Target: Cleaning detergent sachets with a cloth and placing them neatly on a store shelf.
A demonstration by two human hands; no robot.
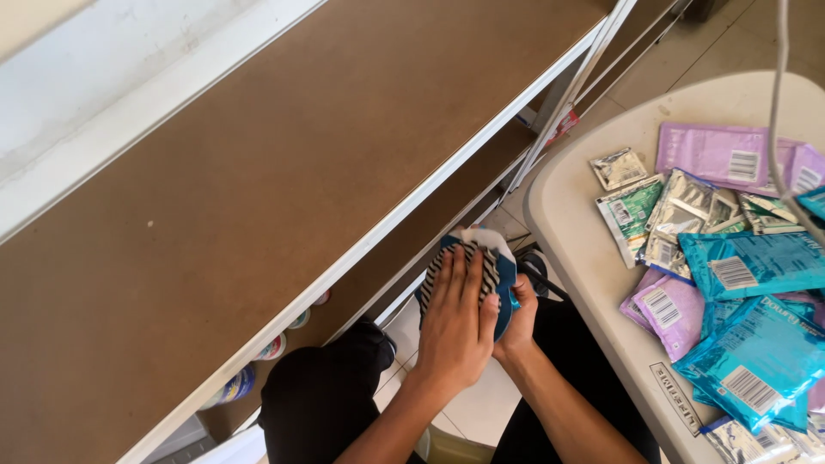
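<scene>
My left hand [458, 320] lies flat, fingers together, on a black-and-white striped cloth [490, 268]. The cloth is pressed against a blue round object [507, 288], and a bit of white fabric [485, 236] shows at its top. My right hand [517, 320] grips the blue object from its right side, thumb on the rim. Both hands are held low over my dark-trousered knees, between the shelf unit and the table. What kind of thing the blue object is cannot be told.
A white-framed shelf unit with brown boards [258, 172] fills the left. Bottles [236, 385] stand on its lower level. At the right, a beige table [571, 232] carries several purple, teal and silver-green sachets [739, 344]. A white cable [776, 103] hangs over them.
</scene>
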